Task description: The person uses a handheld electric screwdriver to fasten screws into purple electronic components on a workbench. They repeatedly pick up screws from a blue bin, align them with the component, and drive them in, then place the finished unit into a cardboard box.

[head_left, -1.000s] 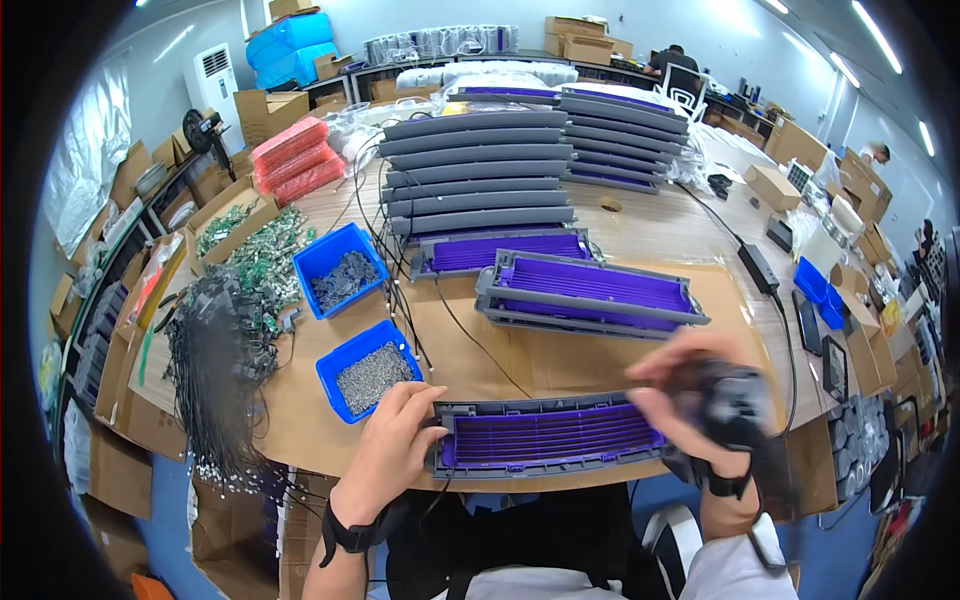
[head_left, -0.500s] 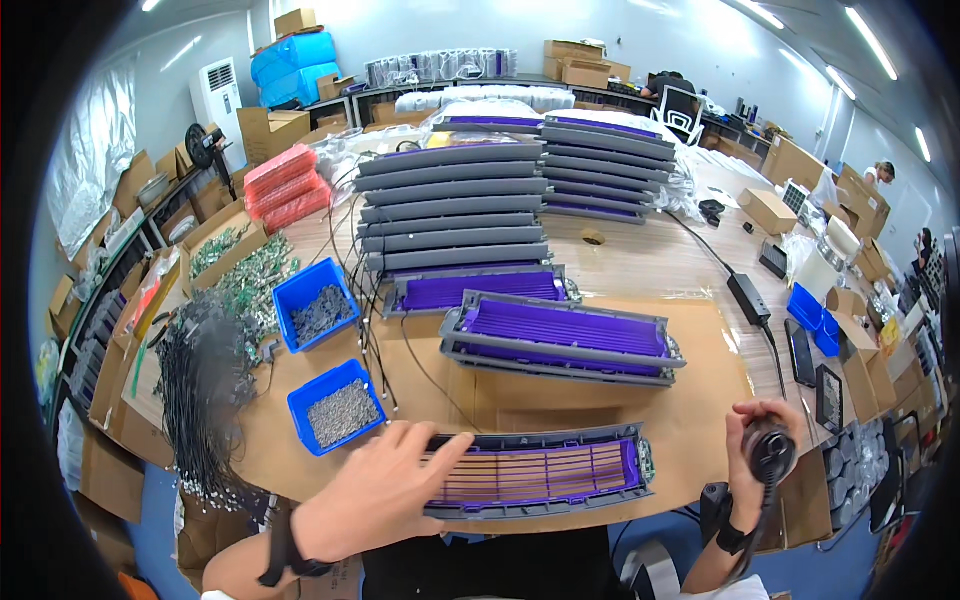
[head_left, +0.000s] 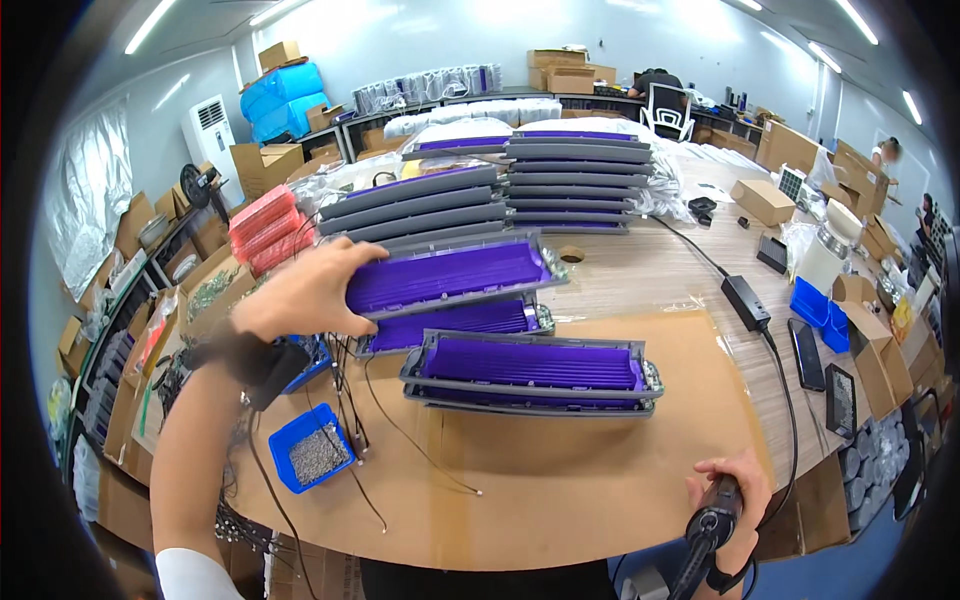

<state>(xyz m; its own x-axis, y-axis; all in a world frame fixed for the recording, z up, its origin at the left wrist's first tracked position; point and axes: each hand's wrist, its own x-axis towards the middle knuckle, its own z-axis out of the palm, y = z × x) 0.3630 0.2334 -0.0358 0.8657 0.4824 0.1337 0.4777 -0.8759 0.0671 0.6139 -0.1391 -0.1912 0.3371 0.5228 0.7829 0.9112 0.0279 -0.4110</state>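
As the head view looks down on the cardboard-covered table [head_left: 560,480], the left hand [head_left: 300,290] curls around the left end of a long purple and grey panel [head_left: 450,275], lifted over a stack of like panels [head_left: 450,320]. Another panel [head_left: 530,370] lies nearer. The right hand [head_left: 725,495] is wrapped around a black power screwdriver [head_left: 705,530] at the table's near edge. The panel looks stiff and fairly light, yet long; gripped by one end it may tip, so the frame's rim is the safer hold.
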